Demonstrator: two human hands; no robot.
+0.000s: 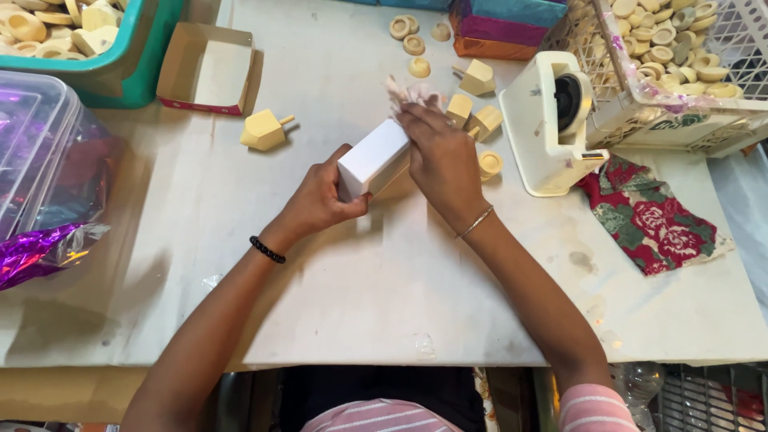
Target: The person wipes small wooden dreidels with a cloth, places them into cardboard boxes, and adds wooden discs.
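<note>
Here, white box (374, 158) held tilted just above the desk (384, 280), long axis slanting up-right toward the white dispenser (552, 120). Left hand (320, 196) wrapped around the box's lower-left end; right hand (440, 156) curled over its upper end, fingers pressing pale tissue (404, 94) there, wrists angled inward.

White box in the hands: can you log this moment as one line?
left hand: holds white box | right hand: on the box's far end, at crinkled wrap | nearby: wooden tops
</note>
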